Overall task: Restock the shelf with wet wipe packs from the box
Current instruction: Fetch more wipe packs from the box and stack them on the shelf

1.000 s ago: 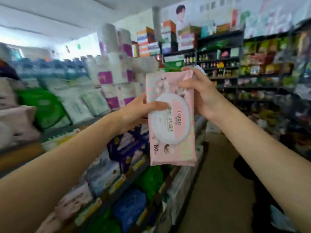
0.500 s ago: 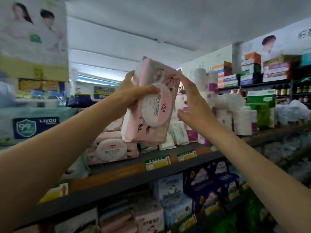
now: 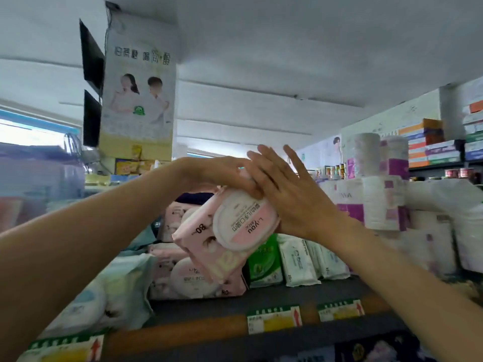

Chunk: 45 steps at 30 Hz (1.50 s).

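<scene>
A pink wet wipe pack with a white oval lid hangs tilted above the stack of matching pink packs on the dark shelf. My left hand grips its upper end from above, fingers curled over the top. My right hand lies flat against the pack's right side, fingers straight and spread upward. The box is not in view.
Green and white wipe packs stand right of the pink stack. Toilet paper rolls fill the shelf's right part. Pale blue packs lie at the left. Price tags line the shelf edge. A poster hangs above.
Both hands carried the pink pack from mid-aisle up and over to the shelf. It now tilts over the pink stack, and my right hand has flattened against its side.
</scene>
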Motion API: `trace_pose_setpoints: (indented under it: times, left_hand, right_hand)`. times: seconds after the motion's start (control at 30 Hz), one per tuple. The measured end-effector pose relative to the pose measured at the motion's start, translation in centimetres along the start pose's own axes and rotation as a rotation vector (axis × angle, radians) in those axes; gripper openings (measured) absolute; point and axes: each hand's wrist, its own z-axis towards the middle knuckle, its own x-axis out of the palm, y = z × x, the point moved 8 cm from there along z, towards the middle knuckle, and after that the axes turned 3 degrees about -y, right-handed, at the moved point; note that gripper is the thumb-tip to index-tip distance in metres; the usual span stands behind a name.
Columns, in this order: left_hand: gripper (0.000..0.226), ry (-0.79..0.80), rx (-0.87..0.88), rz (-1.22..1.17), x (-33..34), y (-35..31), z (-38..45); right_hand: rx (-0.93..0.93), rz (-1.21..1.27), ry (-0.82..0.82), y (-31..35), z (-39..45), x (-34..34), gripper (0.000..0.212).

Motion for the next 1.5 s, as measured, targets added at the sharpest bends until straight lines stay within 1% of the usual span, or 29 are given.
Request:
trace_pose_setpoints:
  times: [0.07,0.13,0.23,0.27,0.33,0.4,0.43,0.47,0.5,0.57,0.6,0.63,0.7,0.73,0.77,0.8,0.83,0.87,0.9,0.93,0.97,1.03,1.1,1.13,1.17,1.27,1.4,1.43,1.5]
  left_hand:
    - [0.036,0.015,-0.074,0.019,0.3,1.5,1.0]
    - [0.050,0.001,-0.146,0.140,0.2,2.4,1.6]
    - [0.052,-0.116,-0.180,0.480,-1.5,2.1,1.2]
    - [0.056,-0.164,-0.188,0.593,-2.1,1.9,0.6]
    - [0.074,-0.262,-0.193,0.839,-2.5,1.7,-0.8]
    - [0.098,-0.284,-0.178,1.156,-1.1,2.0,-1.8]
    - [0.110,-0.302,-0.169,1.273,-0.2,2.3,-1.9]
    - [0.118,-0.366,-0.151,1.349,0.3,2.4,-1.8]
    - [0.121,-0.468,-0.138,1.391,0.2,2.3,-1.7]
    - [0.120,-0.708,-0.089,1.381,-1.2,1.5,-2.0]
    - [0.117,-0.816,-0.050,1.322,-2.0,1.0,-2.2]
    - [0.114,-0.889,-0.028,1.223,-2.9,0.8,-2.4]
    - [0.108,-0.989,-0.057,0.890,-5.0,1.0,-3.0]
    - [0.104,-1.062,-0.093,0.635,-6.4,2.0,-3.3]
    - [0.101,-1.130,-0.140,0.296,-7.7,3.7,-3.5]
    - [0.101,-1.183,-0.176,-0.123,-8.0,5.3,-3.7]
    - [0.098,-1.183,-0.230,-0.524,-7.5,7.0,-3.4]
    - [0.087,-1.131,-0.301,-0.816,-6.5,8.4,-2.8]
    - [0.071,-1.070,-0.351,-0.994,-5.3,9.1,-2.4]
    - [0.058,-1.027,-0.402,-1.079,-4.3,9.6,-2.3]
    - [0.051,-1.005,-0.439,-1.112,-3.5,10.2,-2.3]
    - [0.047,-0.968,-0.510,-1.153,-1.5,11.3,-2.8]
    - [0.051,-0.959,-0.550,-1.151,-0.1,12.6,-3.4]
    - [0.053,-0.959,-0.569,-1.128,0.2,13.1,-4.0]
    - [0.050,-0.938,-0.582,-1.101,0.3,13.4,-4.3]
    - [0.018,-0.808,-0.573,-1.141,1.5,12.7,-4.2]
    - [0.033,-0.689,-0.578,-1.183,3.9,11.6,-2.3]
    - [0.031,-0.669,-0.581,-1.198,4.4,11.5,-1.6]
    - [0.020,-0.641,-0.603,-1.239,5.4,11.5,-0.4]
  right_hand:
    - [0.024,0.035,-0.011,0.0,-0.2,1.5,0.096]
    - [0.095,0.077,-0.040,-0.3,-0.6,3.0,0.097]
    - [0.195,0.144,-0.114,-0.3,-1.0,4.7,0.096]
    - [0.219,0.165,-0.126,-0.2,-1.0,5.2,0.094]
    - [0.263,0.185,-0.123,-0.1,-0.8,6.4,0.094]
    - [0.307,0.203,-0.110,-0.3,-0.2,7.5,0.096]
    - [0.330,0.215,-0.113,-0.6,0.3,7.8,0.097]
    - [0.349,0.228,-0.125,-0.8,1.0,7.8,0.098]
    - [0.363,0.244,-0.142,-1.1,1.7,7.6,0.097]
    - [0.366,0.258,-0.203,-1.6,3.3,6.5,0.093]
    - [0.359,0.246,-0.235,-2.0,4.0,5.9,0.091]
    - [0.356,0.227,-0.260,-2.5,4.6,5.3,0.089]
    - [0.418,0.206,-0.327,-3.2,5.2,3.7,0.077]
    - [0.491,0.243,-0.360,-3.3,5.0,2.9,0.070]
    - [0.555,0.315,-0.379,-2.8,4.6,2.6,0.068]
    - [0.569,0.398,-0.365,-1.5,4.2,2.5,0.069]
    - [0.527,0.432,-0.316,0.5,3.9,2.6,0.074]
    - [0.458,0.401,-0.239,2.6,3.5,3.2,0.082]
    - [0.388,0.336,-0.152,4.2,3.2,3.8,0.092]
    - [0.348,0.271,-0.081,4.8,3.2,4.4,0.100]
    - [0.342,0.234,-0.026,4.6,3.4,5.0,0.103]
    - [0.318,0.248,0.100,4.4,3.6,6.8,0.105]
    - [0.266,0.300,0.150,5.0,3.3,8.4,0.106]
    - [0.258,0.345,0.169,5.1,3.0,9.2,0.103]
    - [0.264,0.410,0.210,5.1,2.5,10.2,0.098]
    - [0.269,0.565,0.325,3.7,1.4,13.4,0.082]
    - [0.241,0.636,0.234,1.9,1.3,15.6,0.068]
    - [0.222,0.631,0.218,1.6,1.4,16.0,0.064]
    - [0.198,0.627,0.181,0.9,1.6,16.4,0.056]
